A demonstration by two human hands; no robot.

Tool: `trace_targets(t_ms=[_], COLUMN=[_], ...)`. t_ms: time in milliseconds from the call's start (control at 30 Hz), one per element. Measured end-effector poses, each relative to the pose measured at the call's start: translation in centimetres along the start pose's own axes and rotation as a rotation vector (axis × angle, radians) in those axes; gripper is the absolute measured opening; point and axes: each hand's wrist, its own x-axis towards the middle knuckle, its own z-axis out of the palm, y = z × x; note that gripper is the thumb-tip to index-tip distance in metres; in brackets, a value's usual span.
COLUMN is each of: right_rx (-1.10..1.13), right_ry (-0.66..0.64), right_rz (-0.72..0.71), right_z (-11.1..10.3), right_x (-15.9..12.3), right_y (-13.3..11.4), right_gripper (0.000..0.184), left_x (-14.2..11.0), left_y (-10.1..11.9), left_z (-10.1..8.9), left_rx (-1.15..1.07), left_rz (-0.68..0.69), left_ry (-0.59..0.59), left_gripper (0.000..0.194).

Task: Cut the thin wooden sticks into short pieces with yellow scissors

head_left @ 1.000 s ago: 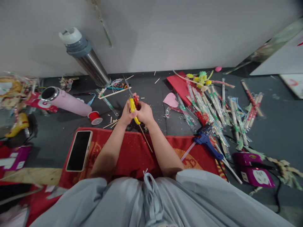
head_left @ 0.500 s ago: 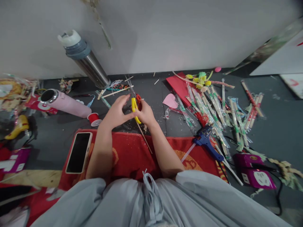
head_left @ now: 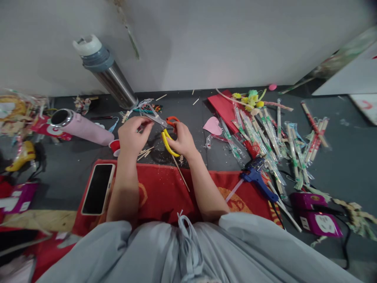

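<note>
My right hand grips scissors with one yellow and one orange handle. The handles are spread and the blades stand apart, pointing up and left. My left hand is closed in a pinch beside the blades; what its fingertips hold is hidden. Below it, several short wooden sticks lie on the dark surface. A long thin stick runs from below the scissors onto the red cloth. Just beyond my left hand are a tangle of white strands and a small patterned item.
On the left are a steel flask, a pink bottle, a red spool and a phone. To the right lie a pink paper heart, wrapped stick bundles, a blue glue gun and a purple box.
My left hand has moved left off the scissors and closed. The scissors have opened and swung leftward. A longer stick near the white strands no longer shows there; the short sticks have come into view.
</note>
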Motion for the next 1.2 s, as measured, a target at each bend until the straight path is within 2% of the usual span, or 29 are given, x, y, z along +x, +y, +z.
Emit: trace_targets(t_ms=[200, 433, 567, 700, 933, 1200], right_rx=[0.021, 0.021, 0.032, 0.030, 0.008, 0.055], right_ry=[-0.018, -0.034, -0.040, -0.053, -0.097, -0.111], right_rz=[-0.053, -0.074, -0.082, -0.112, -0.141, -0.125], right_z=[-0.1, -0.1, -0.2, -0.4, -1.4, -0.7], right_x=[-0.2, -0.3, -0.3, -0.3, -0.2, -0.2], right_y=[-0.1, 0.1, 0.1, 0.1, 0.3, 0.4], right_gripper=[0.062, 0.061, 0.058, 0.058, 0.056, 0.062], left_x=[-0.4, -0.4, -0.3, -0.3, -0.2, -0.6], left_y=[-0.9, -0.9, -1.1, -1.7, -1.2, -0.9], left_z=[0.9, 1.1, 0.8, 0.9, 1.3, 2.8], left_rx=[-0.168, -0.312, -0.369, -0.520, -0.776, -0.961], left_rz=[-0.072, -0.178, -0.230, -0.314, -0.469, -0.554], left_ry=[0.067, 0.082, 0.036, -0.027, -0.141, -0.128], left_gripper=[0.010, 0.008, 0.011, 0.015, 0.033, 0.043])
